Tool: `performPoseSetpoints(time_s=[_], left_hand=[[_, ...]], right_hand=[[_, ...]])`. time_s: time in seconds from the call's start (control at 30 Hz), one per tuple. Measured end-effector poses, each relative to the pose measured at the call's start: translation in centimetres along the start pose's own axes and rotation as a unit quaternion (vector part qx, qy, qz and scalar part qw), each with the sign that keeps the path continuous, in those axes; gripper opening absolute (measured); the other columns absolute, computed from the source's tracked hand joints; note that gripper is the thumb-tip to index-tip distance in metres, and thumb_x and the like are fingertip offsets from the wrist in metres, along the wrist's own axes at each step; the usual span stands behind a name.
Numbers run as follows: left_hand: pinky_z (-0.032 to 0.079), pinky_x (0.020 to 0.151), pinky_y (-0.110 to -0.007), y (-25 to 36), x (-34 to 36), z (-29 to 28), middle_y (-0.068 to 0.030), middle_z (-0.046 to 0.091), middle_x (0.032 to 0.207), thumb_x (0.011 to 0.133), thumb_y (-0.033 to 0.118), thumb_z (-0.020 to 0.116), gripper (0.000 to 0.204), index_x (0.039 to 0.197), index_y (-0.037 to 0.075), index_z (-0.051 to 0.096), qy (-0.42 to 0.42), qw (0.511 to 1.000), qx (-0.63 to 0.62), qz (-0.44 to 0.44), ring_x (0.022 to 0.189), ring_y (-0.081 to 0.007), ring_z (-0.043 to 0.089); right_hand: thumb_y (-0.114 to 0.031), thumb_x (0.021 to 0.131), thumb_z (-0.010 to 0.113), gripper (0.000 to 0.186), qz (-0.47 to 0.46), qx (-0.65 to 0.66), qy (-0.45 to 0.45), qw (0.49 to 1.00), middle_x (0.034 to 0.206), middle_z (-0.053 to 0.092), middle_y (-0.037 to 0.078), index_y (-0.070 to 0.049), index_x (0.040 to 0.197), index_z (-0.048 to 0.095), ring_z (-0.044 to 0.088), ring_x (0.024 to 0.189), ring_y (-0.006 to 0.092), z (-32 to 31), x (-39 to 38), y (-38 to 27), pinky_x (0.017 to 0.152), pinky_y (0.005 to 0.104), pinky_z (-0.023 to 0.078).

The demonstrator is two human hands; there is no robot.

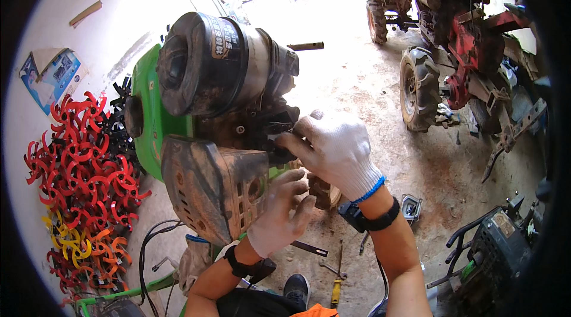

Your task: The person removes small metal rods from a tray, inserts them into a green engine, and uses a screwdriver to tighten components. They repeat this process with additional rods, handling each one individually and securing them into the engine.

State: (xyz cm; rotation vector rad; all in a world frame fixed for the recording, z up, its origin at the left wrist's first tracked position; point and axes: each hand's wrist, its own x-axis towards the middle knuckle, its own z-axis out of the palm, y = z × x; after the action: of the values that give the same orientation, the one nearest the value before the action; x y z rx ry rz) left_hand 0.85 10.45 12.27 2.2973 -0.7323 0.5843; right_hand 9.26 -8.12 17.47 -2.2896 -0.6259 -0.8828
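In front of me stands a small engine with a green fuel tank (pixel 146 132), a big black air-filter canister (pixel 202 64) and a dirty, slotted exhaust guard (pixel 205 192). My right hand (pixel 339 145), in a white knit glove with a blue cuff, reaches to the dark parts (pixel 279 132) below the canister. Its thumb and forefinger are pinched together there; what they hold is hidden. My left hand (pixel 281 213), also gloved, hovers beside the exhaust guard with its fingers apart and nothing in it.
Red, yellow and orange curved tiller blades (pixel 89 162) are heaped against the left wall. A yellow-handled screwdriver (pixel 336 293) lies near my shoe (pixel 296 288). A metal tray (pixel 410 207) sits on the floor, right of my wrist. A red machine (pixel 470 49) with lugged tyres stands at far right.
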Motion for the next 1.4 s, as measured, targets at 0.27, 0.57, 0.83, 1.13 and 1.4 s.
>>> performPoseSetpoints(time_s=[0.27, 0.57, 0.83, 1.13, 1.4], left_hand=[[0.063, 0.073, -0.038, 0.0, 0.0, 0.2, -0.0211, 0.068, 0.14, 0.1, 0.013, 0.081, 0.034, 0.126, 0.002, 0.062, 0.002, 0.999, -0.041, -0.017, 0.08, -0.0268, 0.078], [0.062, 0.071, -0.039, 0.4, 0.1, 0.2, -0.021, 0.07, 0.137, 0.101, 0.015, 0.081, 0.032, 0.124, 0.002, 0.064, 0.005, 1.0, -0.027, -0.01, 0.078, -0.0273, 0.078], [0.062, 0.071, -0.038, 0.2, 0.1, 0.4, -0.0213, 0.07, 0.137, 0.1, 0.015, 0.081, 0.033, 0.125, 0.001, 0.064, 0.006, 1.0, -0.018, -0.014, 0.077, -0.0272, 0.077], [0.062, 0.071, -0.038, 0.3, 0.3, 0.2, -0.0212, 0.07, 0.136, 0.1, 0.016, 0.082, 0.033, 0.125, 0.002, 0.065, 0.009, 1.0, 0.006, 0.0, 0.077, -0.0274, 0.078], [0.062, 0.071, -0.038, 0.3, 0.2, 0.3, -0.0212, 0.07, 0.137, 0.101, 0.015, 0.081, 0.032, 0.125, 0.002, 0.065, 0.009, 1.0, -0.01, -0.004, 0.078, -0.0256, 0.078]], right_hand=[[-0.034, 0.095, 0.087, 0.035, 0.042, -0.036, -0.101, 0.993, 0.096, 0.075, 0.01, -0.013, 0.12, 0.075, 0.074, 0.069, 0.03, -0.3, -0.2, 0.5, 0.062, 0.0411, 0.058], [-0.032, 0.098, 0.079, 0.028, 0.029, -0.035, -0.117, 0.992, 0.094, 0.072, 0.011, -0.013, 0.118, 0.074, 0.075, 0.078, 0.0319, -0.1, -0.4, 0.7, 0.063, 0.0454, 0.06], [-0.032, 0.099, 0.079, 0.027, -0.027, 0.011, -0.024, 0.999, 0.09, 0.072, 0.012, -0.012, 0.117, 0.074, 0.074, 0.074, 0.0311, 0.3, -0.7, 0.9, 0.062, 0.0442, 0.059], [-0.029, 0.096, 0.085, 0.037, 0.02, 0.011, -0.078, 0.997, 0.089, 0.075, 0.009, -0.018, 0.13, 0.075, 0.072, 0.068, 0.029, 0.8, -0.6, 0.8, 0.059, 0.0418, 0.056], [-0.034, 0.1, 0.078, 0.029, 0.004, 0.0, -0.067, 0.998, 0.085, 0.073, 0.011, -0.013, 0.12, 0.075, 0.073, 0.068, 0.0303, 0.5, -0.4, 0.9, 0.059, 0.0433, 0.059]])
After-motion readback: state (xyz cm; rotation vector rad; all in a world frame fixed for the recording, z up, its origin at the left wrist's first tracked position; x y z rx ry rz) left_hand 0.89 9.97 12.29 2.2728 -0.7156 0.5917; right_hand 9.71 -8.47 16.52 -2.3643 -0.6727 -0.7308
